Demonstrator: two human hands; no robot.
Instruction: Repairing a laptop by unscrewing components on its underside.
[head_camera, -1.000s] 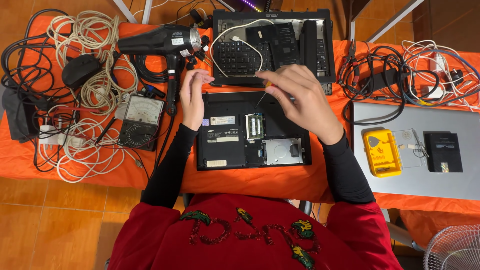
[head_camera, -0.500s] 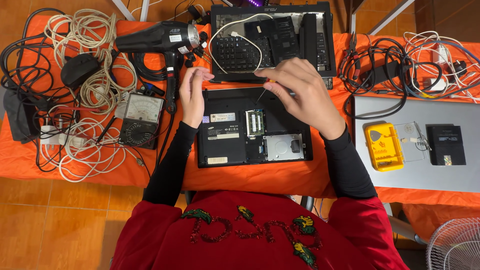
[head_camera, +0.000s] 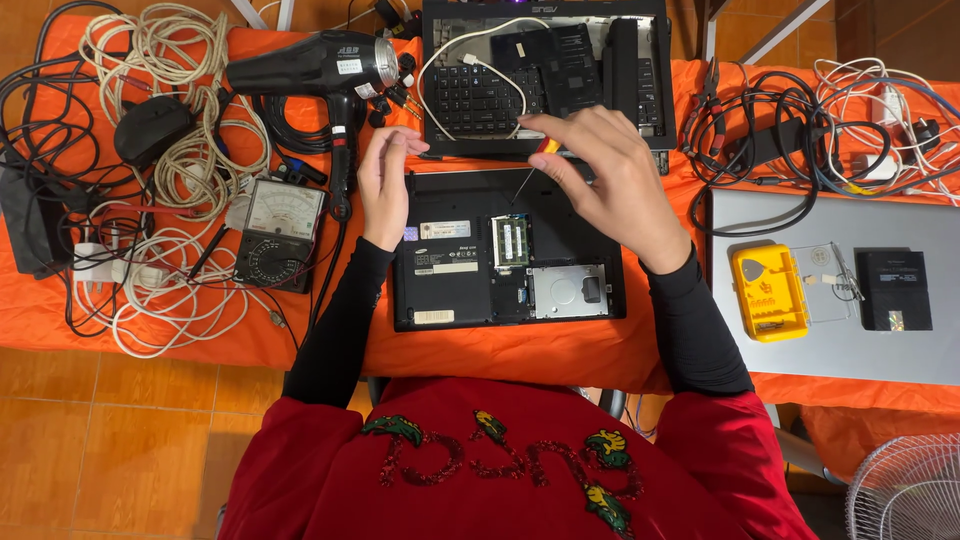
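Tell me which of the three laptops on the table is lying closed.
The silver laptop at the right, with the yellow case on its lid. The laptop under the hands is bottom-up with panels off; the far one is stripped open.

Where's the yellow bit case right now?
In the head view, the yellow bit case lies on the closed silver laptop, to the right of the opened black laptop.

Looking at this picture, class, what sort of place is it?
Probably an electronics repair bench: an opened black laptop base lies on the orange-clothed table, beside an analogue black multimeter, and the right hand holds a thin screwdriver.
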